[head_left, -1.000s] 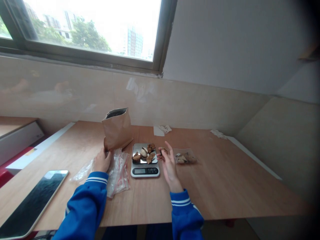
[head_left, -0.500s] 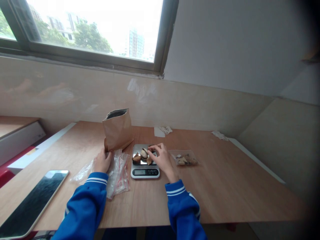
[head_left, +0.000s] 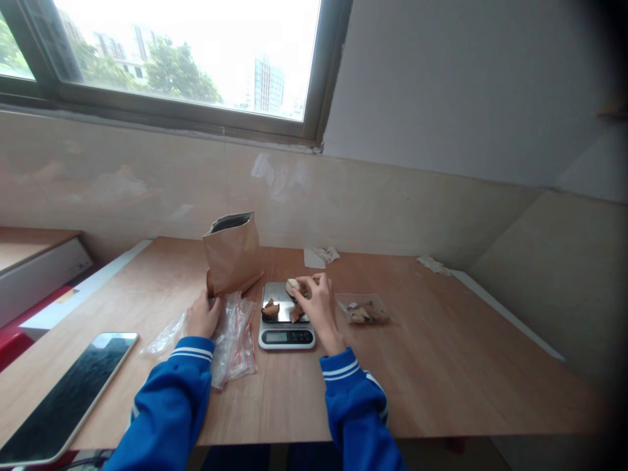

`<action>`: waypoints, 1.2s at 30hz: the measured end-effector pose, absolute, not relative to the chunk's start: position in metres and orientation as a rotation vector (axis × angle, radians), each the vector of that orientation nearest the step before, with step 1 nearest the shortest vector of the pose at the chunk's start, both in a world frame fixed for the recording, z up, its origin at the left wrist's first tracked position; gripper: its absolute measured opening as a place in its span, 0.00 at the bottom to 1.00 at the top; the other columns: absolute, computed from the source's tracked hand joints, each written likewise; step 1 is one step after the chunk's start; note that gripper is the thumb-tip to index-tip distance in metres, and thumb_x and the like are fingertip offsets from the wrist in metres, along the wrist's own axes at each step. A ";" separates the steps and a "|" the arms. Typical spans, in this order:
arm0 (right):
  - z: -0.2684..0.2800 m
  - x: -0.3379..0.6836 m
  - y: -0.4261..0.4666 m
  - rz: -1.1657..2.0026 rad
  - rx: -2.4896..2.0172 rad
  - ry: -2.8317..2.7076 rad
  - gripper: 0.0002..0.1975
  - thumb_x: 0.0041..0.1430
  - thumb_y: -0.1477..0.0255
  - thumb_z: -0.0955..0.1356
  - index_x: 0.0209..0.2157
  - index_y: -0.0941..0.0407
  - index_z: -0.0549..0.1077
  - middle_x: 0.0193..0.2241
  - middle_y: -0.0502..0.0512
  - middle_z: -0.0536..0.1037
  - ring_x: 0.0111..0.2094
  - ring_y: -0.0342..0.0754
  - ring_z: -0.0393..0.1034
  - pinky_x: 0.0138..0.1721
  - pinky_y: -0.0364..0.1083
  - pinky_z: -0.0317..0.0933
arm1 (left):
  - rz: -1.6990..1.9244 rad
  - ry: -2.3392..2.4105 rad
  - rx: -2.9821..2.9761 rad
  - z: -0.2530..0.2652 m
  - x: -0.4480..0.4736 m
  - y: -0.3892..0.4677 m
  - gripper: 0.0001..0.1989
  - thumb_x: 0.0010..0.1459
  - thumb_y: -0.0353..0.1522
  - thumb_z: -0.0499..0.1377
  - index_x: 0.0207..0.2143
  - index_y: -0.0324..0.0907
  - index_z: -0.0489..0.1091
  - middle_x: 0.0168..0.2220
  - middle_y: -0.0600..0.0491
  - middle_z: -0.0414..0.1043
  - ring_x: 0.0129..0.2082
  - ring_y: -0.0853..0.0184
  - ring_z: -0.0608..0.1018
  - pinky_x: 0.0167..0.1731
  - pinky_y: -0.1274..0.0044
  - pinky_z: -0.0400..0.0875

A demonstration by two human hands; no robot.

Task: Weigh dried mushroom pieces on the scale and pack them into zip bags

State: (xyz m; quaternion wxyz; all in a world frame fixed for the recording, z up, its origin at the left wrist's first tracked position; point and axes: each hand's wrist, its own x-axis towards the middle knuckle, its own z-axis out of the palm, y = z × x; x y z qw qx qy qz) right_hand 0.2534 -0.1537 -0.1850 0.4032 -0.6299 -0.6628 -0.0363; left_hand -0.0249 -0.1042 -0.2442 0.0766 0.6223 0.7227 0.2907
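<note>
My right hand (head_left: 316, 302) is over the far part of a small digital scale (head_left: 287, 337), thumb and fingers pinched on a pale, rounded piece (head_left: 293, 286) that looks like dried mushroom. Brown, irregular dried pieces (head_left: 270, 309) lie on the metal plate, some partly hidden by my fingers. To the left, my left hand (head_left: 203, 317) rests on clear zip bags (head_left: 234, 347), fingers forward and thumb apart. Its fingertips are beside the lower corner of an upright brown paper bag (head_left: 233, 252), open at the top. I cannot tell whether they touch it.
Right of the scale lies a clear bag (head_left: 366, 311) of dried pieces. A large phone or tablet (head_left: 69, 399) is at the table's left. Crumpled tissue and a white card (head_left: 314, 260) lie by the wall, with another tissue (head_left: 434, 266) farther right.
The pale piece has moved from the middle of the scale plate toward its far edge, now between my right fingers. My left hand stays in place.
</note>
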 end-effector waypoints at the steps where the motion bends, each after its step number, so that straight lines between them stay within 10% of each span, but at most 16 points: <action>1: -0.184 0.259 -0.155 -0.097 -1.585 -1.618 0.12 0.56 0.63 0.67 0.41 0.51 0.74 0.39 0.57 0.64 0.43 0.54 0.62 0.46 0.51 0.59 | 0.873 2.164 1.869 -0.244 -0.025 -0.104 0.24 0.60 0.44 0.45 0.51 0.39 0.64 0.46 0.41 0.74 0.47 0.54 0.75 0.43 0.71 0.67; 13: -0.235 0.306 -0.192 0.038 -1.975 -1.504 0.12 0.56 0.69 0.65 0.40 0.57 0.76 0.38 0.63 0.68 0.43 0.59 0.65 0.46 0.53 0.58 | 0.868 2.171 1.867 -0.249 -0.026 -0.103 0.23 0.60 0.44 0.45 0.48 0.39 0.64 0.45 0.41 0.74 0.47 0.54 0.75 0.43 0.70 0.67; 21: -0.217 0.290 -0.187 0.217 -1.685 -1.446 0.21 0.65 0.69 0.52 0.49 0.58 0.70 0.42 0.64 0.72 0.48 0.54 0.65 0.50 0.53 0.57 | 0.846 2.179 1.879 -0.245 -0.024 -0.103 0.23 0.60 0.43 0.45 0.49 0.38 0.64 0.46 0.41 0.74 0.48 0.54 0.75 0.44 0.70 0.67; 36: -0.189 0.228 -0.149 0.334 -1.352 -1.801 0.20 0.59 0.78 0.59 0.53 0.57 0.64 0.46 0.58 0.73 0.47 0.50 0.66 0.50 0.50 0.59 | 0.855 2.177 1.857 -0.241 -0.022 -0.106 0.23 0.60 0.42 0.46 0.51 0.39 0.64 0.46 0.41 0.73 0.48 0.54 0.74 0.44 0.70 0.67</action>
